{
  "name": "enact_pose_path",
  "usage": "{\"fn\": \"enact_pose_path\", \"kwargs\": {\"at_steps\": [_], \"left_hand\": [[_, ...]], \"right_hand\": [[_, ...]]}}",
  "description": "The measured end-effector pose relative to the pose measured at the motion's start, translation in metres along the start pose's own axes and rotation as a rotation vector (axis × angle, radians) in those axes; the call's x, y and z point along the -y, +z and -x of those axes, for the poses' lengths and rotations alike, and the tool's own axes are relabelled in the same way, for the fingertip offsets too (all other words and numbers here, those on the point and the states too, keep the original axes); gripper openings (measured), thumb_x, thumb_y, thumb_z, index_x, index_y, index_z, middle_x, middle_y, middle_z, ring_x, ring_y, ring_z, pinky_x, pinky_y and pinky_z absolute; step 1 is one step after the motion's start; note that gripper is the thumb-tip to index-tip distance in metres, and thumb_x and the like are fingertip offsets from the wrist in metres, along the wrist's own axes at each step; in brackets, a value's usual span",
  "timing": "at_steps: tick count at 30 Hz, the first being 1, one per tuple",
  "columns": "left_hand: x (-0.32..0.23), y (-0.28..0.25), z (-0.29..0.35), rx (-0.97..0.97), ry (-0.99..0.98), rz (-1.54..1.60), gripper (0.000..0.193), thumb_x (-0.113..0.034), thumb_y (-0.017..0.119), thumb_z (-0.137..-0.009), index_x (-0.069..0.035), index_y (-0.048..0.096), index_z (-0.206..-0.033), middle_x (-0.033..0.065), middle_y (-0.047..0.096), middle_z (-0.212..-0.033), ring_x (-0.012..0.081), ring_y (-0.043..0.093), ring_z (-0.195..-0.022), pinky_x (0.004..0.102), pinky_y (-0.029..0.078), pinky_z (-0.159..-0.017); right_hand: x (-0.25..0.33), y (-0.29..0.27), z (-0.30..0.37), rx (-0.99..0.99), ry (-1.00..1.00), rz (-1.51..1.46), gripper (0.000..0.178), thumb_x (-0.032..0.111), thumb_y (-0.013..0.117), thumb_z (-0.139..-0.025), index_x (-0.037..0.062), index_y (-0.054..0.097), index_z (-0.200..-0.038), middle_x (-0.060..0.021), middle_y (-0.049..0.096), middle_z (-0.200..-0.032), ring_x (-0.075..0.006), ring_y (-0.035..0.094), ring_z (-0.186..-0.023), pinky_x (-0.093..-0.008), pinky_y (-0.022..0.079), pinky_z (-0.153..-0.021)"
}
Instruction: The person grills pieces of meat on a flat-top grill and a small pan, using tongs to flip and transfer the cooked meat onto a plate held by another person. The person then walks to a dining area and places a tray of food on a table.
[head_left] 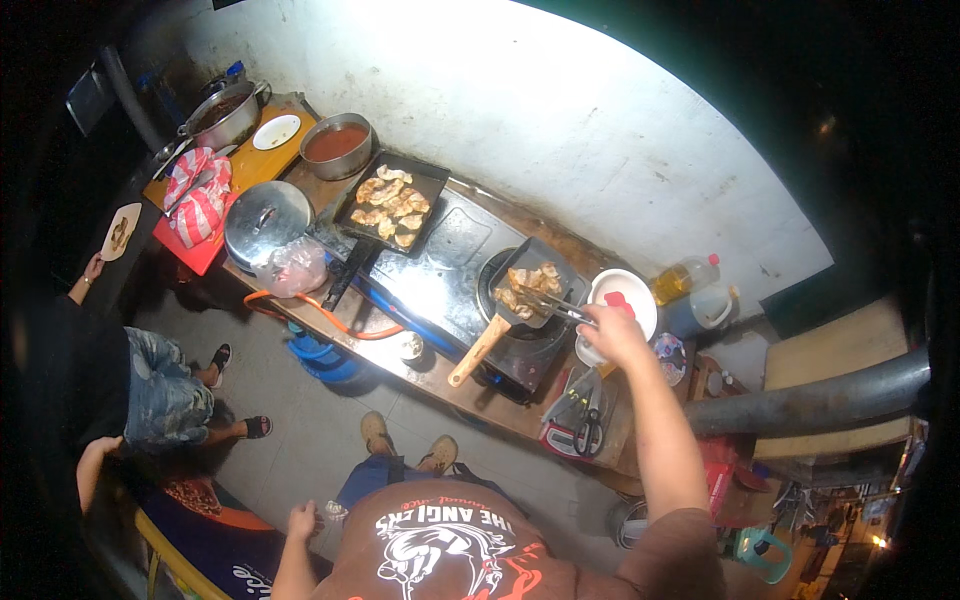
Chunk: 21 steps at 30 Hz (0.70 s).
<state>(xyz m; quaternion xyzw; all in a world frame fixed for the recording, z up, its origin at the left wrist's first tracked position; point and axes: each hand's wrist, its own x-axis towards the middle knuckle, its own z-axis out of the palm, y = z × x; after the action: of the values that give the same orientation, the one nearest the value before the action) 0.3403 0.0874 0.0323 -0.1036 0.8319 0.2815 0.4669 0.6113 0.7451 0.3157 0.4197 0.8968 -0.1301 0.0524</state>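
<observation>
Wooden-handled pan (562,268) lies left of right hand (614,336); tongs (562,308) between.

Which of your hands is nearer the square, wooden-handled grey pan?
Right. The right hand is beside the pan, its metal tongs inside; the left hand hangs far below and left.

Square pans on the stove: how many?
2. One at the stove's left end, holding meat pieces; one with a wooden handle over the right burner, the right hand's tongs reaching into it. None seems hidden.
</observation>
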Motion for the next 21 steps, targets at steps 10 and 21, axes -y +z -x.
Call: {"fn": "enact_pose_path", "kwargs": {"at_steps": [10, 21], "left_hand": [[-0.105, 0.026, -0.010, 0.042, 0.321, -0.086, 0.032, -0.034, 0.054, -0.097, -0.002, 0.057, -0.101, 0.0109, 0.068, -0.081, 0.0199, 0.064, -0.062, 0.0328, 0.048, -0.052], [-0.071, 0.018, 0.000, -0.039, 0.238, -0.203, 0.034, -0.027, 0.056, -0.096, 0.007, 0.060, -0.095, 0.0180, 0.069, -0.080, 0.0245, 0.068, -0.068, 0.0368, 0.053, -0.061]], "right_hand": [[-0.022, -0.013, -0.021, 0.288, 0.173, -0.217, 0.036, 0.028, 0.072, -0.078, 0.0033, 0.073, -0.104, -0.0188, 0.072, -0.091, -0.0299, 0.070, -0.086, -0.0387, 0.053, -0.079], [-0.014, -0.034, 0.018, -0.127, -0.254, 0.257, 0.033, 0.021, 0.070, -0.080, 0.0152, 0.068, -0.112, -0.0074, 0.070, -0.095, -0.0292, 0.065, -0.093, -0.0420, 0.051, -0.078]]}}
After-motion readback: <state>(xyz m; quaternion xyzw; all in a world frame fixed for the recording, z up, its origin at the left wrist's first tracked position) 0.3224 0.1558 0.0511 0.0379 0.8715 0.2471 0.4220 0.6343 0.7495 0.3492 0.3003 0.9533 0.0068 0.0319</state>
